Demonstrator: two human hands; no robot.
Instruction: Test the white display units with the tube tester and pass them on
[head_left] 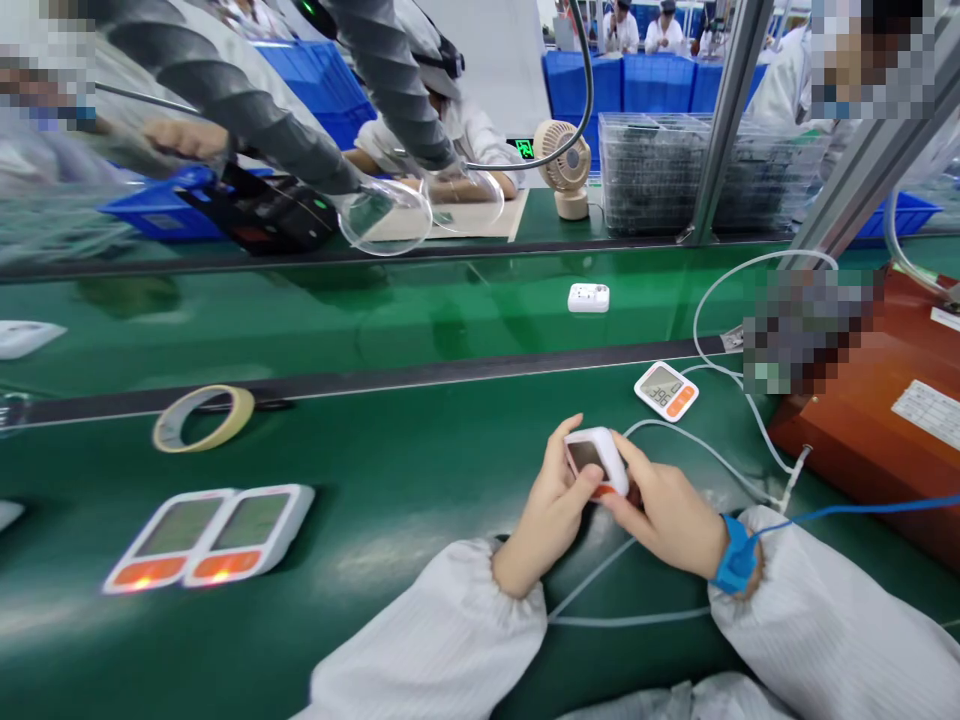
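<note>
Fingers (pixel 636 462): clamped from both sides on one white device (pixel 602 448), the left hand (pixel 546 520) with its thumb over the front near the orange strip, the right hand (pixel 675 520) on the opposite edge.
White device: between the fingers, above the tabletop (pixel 405 480), screen tilted up; the two-sided hold probably steadies it while leaving most of the screen readable.
Wrist strap (pixel 735 565): blue, behind the right fingers, with a cord running off rightward, likely for grounding.
Lit device (pixel 666 390): just beyond the fingers to the right, digits showing, perhaps kept there for easy viewing.
White tubing (pixel 694 437): beside and beneath the fingers; whether it joins the lit device, I cannot tell.
Orange-brown box (pixel 847 410): right of the fingers, apparently set aside to leave working room.
Paired devices (pixel 217 540): well left of the fingers, side by side, orange strips glowing, seemingly grouped face up so both lights show.
Tape roll (pixel 241 408): beyond that pair, out of the fingers' way.
</note>
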